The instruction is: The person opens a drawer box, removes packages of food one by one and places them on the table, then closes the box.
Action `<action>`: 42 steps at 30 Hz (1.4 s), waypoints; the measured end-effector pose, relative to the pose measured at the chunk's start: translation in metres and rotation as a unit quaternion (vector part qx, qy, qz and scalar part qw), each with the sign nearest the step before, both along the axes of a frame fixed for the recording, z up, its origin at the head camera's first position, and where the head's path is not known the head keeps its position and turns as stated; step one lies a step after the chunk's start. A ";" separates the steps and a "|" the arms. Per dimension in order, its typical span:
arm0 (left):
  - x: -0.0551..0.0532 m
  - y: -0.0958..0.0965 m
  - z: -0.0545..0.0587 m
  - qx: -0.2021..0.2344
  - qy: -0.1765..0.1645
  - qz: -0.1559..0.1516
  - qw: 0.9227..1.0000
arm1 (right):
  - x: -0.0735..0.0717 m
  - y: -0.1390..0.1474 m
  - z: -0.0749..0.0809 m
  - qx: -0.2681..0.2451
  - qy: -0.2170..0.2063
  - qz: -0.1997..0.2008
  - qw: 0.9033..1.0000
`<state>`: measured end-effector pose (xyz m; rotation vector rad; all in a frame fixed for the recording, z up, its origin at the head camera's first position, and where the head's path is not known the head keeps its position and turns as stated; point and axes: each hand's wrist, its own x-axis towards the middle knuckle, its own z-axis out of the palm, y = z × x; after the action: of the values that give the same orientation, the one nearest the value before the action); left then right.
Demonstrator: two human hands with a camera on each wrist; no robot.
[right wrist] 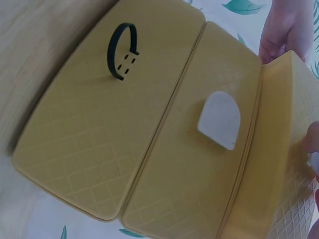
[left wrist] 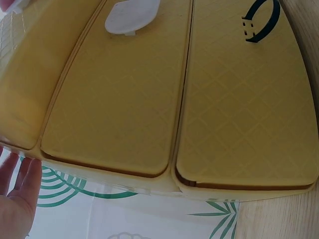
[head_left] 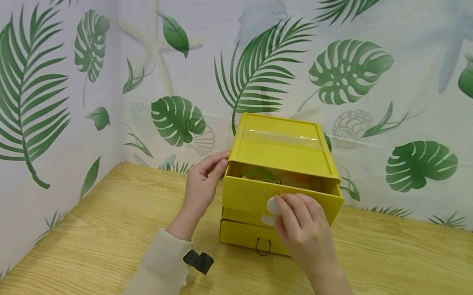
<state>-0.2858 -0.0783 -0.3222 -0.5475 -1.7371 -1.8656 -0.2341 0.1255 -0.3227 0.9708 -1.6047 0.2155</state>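
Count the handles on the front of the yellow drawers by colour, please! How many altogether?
White handles: 2
Dark handle: 1
Total: 3 handles

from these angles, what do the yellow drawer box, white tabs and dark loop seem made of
The yellow drawer box looks like moulded plastic, slightly shiny: it shows an embossed diamond pattern. The white tabs are probably plastic, smooth and plain with clean edges. The dark loop, fairly matte, could be plastic or rubber: a thin bowed band.
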 end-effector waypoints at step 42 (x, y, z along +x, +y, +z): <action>0.021 0.004 0.020 -0.012 -0.012 0.021 1.000 | 0.051 -0.005 0.012 0.001 0.038 0.029 0.999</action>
<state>-0.2647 -0.0741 -0.3027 -0.4972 -1.7758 -1.8316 -0.1830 0.1204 -0.3111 1.0173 -1.5089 0.2142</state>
